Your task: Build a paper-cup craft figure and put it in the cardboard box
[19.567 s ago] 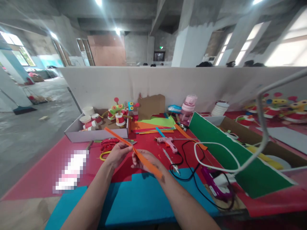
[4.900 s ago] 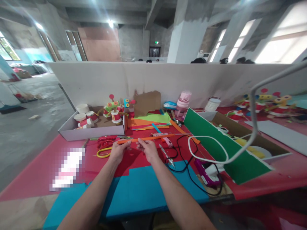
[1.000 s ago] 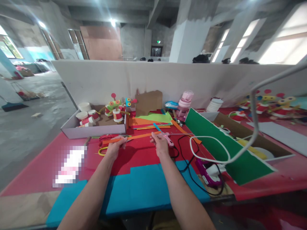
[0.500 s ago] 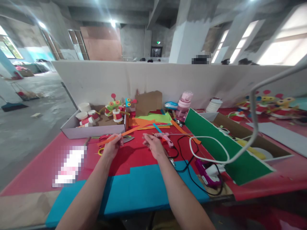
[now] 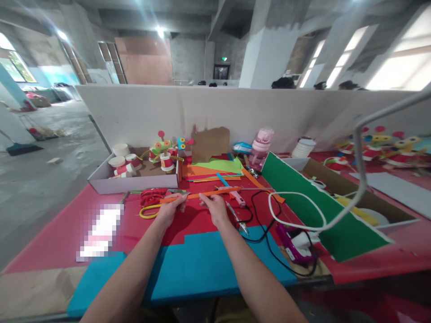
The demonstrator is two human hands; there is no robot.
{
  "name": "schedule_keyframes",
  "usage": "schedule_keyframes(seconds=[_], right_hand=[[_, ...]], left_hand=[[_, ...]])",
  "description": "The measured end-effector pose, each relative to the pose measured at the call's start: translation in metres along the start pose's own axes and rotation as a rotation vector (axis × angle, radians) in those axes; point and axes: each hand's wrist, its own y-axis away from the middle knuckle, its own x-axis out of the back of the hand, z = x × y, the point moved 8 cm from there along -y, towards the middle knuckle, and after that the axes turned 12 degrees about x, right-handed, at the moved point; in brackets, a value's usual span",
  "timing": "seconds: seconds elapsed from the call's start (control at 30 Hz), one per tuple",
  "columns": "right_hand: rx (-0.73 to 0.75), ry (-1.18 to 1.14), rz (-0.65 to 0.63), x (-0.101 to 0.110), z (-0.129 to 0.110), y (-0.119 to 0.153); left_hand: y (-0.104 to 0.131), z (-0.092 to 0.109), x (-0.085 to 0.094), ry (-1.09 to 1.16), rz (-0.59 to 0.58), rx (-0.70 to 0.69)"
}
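Note:
An orange paper strip (image 5: pixel 193 195) stretches nearly level between my two hands, over the red tabletop. My left hand (image 5: pixel 171 209) pinches it near its left end. The fingers of my right hand (image 5: pixel 215 209) close on it around the middle, and its far end runs on to the right. Behind that end, a pink glue gun (image 5: pixel 238 198) lies on the table. Just left of my left hand are scissors with yellow handles (image 5: pixel 148 212) and a red-handled tool (image 5: pixel 151 196), partly hidden. A clear-handled tool (image 5: pixel 243 228) rests right of my right hand.
Blue sheet material (image 5: pixel 202 264) covers the front edge. A white box (image 5: pixel 134 185) with paper cups and cup figures stands left. Coloured paper (image 5: pixel 215 168) lies behind. A green-sided box (image 5: pixel 313 211), purple power strip (image 5: pixel 294 244), black cord and white cable (image 5: pixel 296 224) occupy the right.
The strip has swung from a slant to nearly level and shifted right. My left hand has moved right, and my right hand has gone from open to gripping the strip.

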Motion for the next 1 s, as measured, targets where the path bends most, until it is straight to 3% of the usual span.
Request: schedule_keyframes(seconds=[0.37, 0.47, 0.53, 0.6, 0.8, 1.0], right_hand=[[0.010, -0.115, 0.125, 0.012, -0.006, -0.007], [-0.031, -0.112, 0.017, -0.001, -0.005, -0.001], [-0.081, -0.081, -0.101, -0.016, -0.001, 0.006], [-0.086, -0.050, -0.132, -0.021, 0.001, 0.010], [-0.005, 0.008, -0.008, 0.001, 0.002, 0.000], [0.028, 0.046, 0.025, 0.012, 0.001, -0.007]], left_hand=[[0.001, 0.007, 0.015, -0.083, 0.122, -0.034], [0.003, 0.011, 0.015, -0.095, 0.118, -0.062], [0.005, 0.012, 0.009, -0.114, 0.069, -0.062], [0.006, 0.011, 0.003, -0.136, 0.014, -0.049], [0.003, 0.013, 0.018, -0.104, 0.084, -0.042], [-0.001, 0.015, 0.034, -0.114, 0.129, -0.052]])
